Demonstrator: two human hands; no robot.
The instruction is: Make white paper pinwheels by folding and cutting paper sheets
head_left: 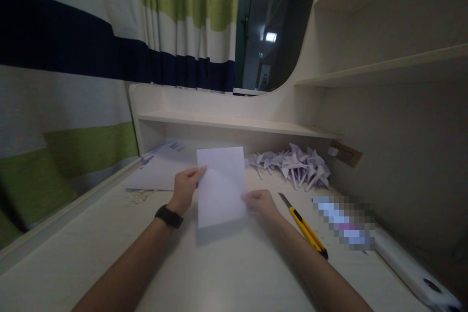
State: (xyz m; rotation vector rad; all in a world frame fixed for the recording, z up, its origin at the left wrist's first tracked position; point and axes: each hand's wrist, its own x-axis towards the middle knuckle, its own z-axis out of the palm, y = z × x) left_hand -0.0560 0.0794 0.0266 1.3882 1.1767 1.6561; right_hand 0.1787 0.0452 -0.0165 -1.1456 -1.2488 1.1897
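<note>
A blank white sheet of paper (221,187) is held up, tilted, over the desk between my two hands. My left hand (187,185) pinches its left edge, thumb on the front face. The lower right edge is gripped by my right hand (262,202), its fingers closed at the paper. A yellow and black utility knife (307,231) lies to the right of my right hand, blade out and pointing away from me. Behind my left hand rests a stack of white paper (157,168), with small pale scraps (138,198) near its front edge.
Several folded white paper pinwheels (296,163) are heaped at the back right, under a low shelf (226,121). A blurred-out object (343,222) and a long white device (409,263) lie along the right wall. A striped curtain (73,92) hangs at the left.
</note>
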